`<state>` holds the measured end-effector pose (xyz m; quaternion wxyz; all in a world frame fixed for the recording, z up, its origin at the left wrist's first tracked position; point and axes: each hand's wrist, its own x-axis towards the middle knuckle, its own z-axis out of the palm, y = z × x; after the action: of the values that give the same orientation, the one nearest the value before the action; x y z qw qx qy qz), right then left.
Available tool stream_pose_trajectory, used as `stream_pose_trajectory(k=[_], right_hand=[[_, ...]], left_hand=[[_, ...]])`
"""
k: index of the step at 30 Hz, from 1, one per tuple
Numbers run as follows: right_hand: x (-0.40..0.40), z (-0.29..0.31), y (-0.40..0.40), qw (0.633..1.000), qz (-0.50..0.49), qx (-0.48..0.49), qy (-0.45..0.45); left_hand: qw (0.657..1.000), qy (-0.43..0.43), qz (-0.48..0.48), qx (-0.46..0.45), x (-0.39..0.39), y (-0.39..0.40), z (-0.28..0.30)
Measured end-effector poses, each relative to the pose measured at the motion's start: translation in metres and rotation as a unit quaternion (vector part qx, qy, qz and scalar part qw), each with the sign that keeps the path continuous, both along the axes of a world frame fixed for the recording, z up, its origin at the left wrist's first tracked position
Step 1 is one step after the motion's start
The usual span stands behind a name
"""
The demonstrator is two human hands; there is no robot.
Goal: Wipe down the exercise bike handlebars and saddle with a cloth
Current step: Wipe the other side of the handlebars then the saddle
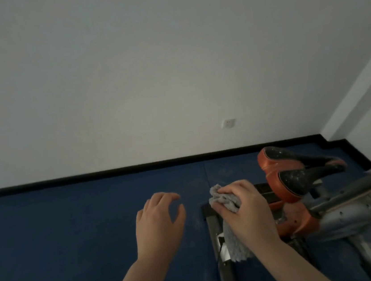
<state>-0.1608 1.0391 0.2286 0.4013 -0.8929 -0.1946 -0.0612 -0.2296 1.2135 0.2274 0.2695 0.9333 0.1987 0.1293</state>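
Observation:
My right hand (242, 210) grips a grey fluffy cloth (233, 239), which bunches above the fingers and hangs down below the palm. My left hand (159, 223) hovers to its left, fingers curled and apart, holding nothing. The exercise bike's saddle (293, 173), black and dusty with orange sides, sits just right of my right hand, a short gap away. The orange and grey bike frame (343, 212) runs below and right of the saddle. Handlebars are not in view.
A dark floor stabiliser bar (214, 228) of the bike lies under the cloth, with a thin black cable beside it. Blue floor mats (63, 237) spread to the left. A white wall with a socket (228, 123) and a black skirting board stands behind.

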Motion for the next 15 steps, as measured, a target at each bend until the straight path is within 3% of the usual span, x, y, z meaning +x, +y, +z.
stream_pose_trajectory(k=[15], right_hand=[[0.213,-0.007,0.090,0.986,-0.162,0.033,-0.018]], left_hand=[[0.981,-0.039,-0.186,0.050,0.267,0.108,0.012]])
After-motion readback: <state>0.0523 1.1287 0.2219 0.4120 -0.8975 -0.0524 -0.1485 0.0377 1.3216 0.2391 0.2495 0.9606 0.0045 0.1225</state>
